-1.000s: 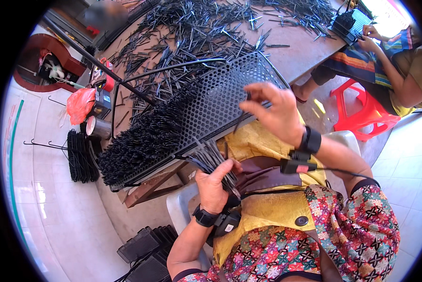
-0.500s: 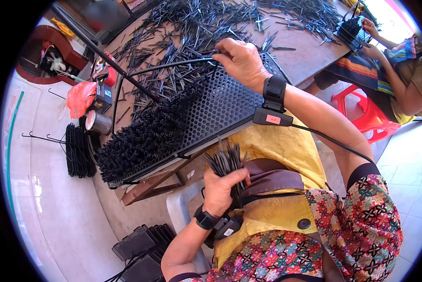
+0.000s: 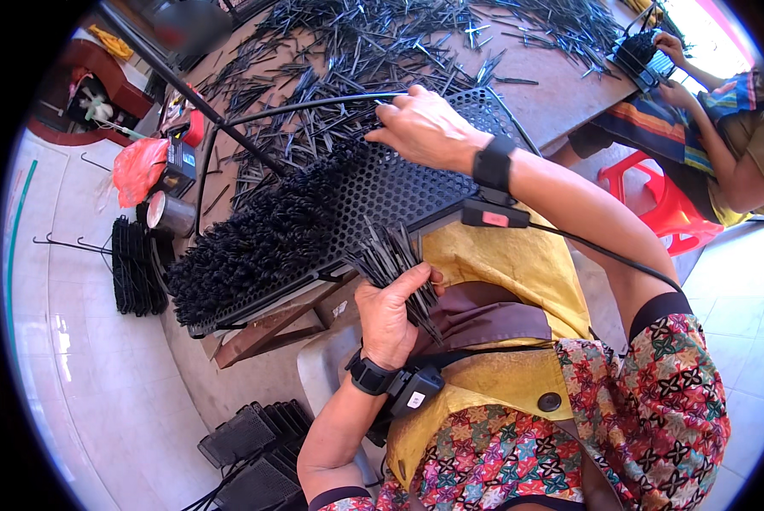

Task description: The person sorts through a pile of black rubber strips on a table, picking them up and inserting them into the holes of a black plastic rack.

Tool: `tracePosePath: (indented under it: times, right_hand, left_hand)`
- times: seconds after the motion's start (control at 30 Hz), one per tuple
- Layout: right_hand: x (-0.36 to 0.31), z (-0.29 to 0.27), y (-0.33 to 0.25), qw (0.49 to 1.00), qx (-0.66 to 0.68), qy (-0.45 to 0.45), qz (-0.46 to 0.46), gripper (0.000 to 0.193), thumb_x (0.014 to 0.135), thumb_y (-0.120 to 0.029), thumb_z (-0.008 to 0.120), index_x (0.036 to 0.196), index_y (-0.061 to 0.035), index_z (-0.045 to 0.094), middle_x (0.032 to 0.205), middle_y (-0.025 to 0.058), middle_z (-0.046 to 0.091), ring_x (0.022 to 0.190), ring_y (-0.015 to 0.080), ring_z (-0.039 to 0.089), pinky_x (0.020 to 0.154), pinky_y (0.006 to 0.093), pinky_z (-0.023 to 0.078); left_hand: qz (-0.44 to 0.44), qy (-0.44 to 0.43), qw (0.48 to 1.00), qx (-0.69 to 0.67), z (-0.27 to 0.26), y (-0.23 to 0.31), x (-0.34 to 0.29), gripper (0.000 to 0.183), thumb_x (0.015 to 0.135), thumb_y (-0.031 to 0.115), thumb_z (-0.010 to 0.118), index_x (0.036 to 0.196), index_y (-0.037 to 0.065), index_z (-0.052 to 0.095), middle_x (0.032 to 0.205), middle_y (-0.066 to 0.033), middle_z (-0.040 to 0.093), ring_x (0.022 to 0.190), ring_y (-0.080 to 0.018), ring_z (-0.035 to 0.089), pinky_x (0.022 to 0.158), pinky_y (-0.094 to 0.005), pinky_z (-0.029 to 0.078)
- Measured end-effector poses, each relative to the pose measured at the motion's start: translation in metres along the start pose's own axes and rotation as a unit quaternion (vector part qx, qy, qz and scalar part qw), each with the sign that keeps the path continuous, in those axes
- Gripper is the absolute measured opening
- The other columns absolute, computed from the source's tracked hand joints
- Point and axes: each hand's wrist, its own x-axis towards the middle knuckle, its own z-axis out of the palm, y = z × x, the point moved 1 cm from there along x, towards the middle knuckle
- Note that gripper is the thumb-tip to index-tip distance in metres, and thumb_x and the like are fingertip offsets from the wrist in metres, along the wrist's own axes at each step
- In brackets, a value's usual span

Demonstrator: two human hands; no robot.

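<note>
A black perforated panel (image 3: pixel 373 192) with a thin wire frame lies slanted before me on the table. Short black bristle-like tufts (image 3: pixel 263 234) fill its left part, while bare holes show on the right. My left hand (image 3: pixel 388 319), near the panel's front edge, is closed round a bundle of thin black strips (image 3: pixel 389 264) whose ends fan out upward. My right hand (image 3: pixel 429 128) is low over the panel beside the border of the tufts. Its fingers are bent toward the thumb, and whatever is between their tips is hidden or too small to name.
Loose black strips (image 3: pixel 339 60) cover much of the brown table (image 3: pixel 561 106). A dark pole (image 3: pixel 186 89) crosses at left. Beyond stand a tin (image 3: pixel 171 213) and a red plastic bag (image 3: pixel 139 175). Another person works at right beside a red stool (image 3: pixel 654 213). Black panels (image 3: pixel 254 439) are stacked below.
My right hand has come down and slightly left, from raised above the panel to close over it. My left hand has lifted its strip bundle a little toward the panel.
</note>
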Motion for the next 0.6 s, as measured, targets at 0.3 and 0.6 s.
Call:
tracePosePath:
  times: [0.3,0.6]
  right_hand:
    - [-0.071,-0.053,-0.051,0.787,0.543,-0.200,0.215,0.032,0.075,-0.016,0.072,0.095,0.0066,0.061,0.064,0.0046,0.062,0.054,0.0043,0.053,0.048,0.0199,0.041]
    - [-0.088,-0.058,-0.051,0.734,0.606,-0.171,0.252,0.022,0.076,-0.007,0.069,0.091,0.0055,0.060,0.070,0.0058,0.063,0.058,0.0071,0.057,0.050,0.0198,0.045]
  left_hand:
    - [0.029,-0.048,0.998,-0.005,0.003,-0.002,-0.002,0.017,0.077,-0.003,0.063,0.094,-0.002,0.059,0.080,-0.0099,0.063,0.066,-0.0181,0.062,0.059,-0.0288,0.051]
    - [0.006,-0.078,0.997,-0.022,0.005,0.000,-0.006,0.024,0.078,-0.004,0.061,0.101,-0.001,0.057,0.083,-0.0094,0.063,0.068,-0.0190,0.061,0.060,-0.0293,0.051]
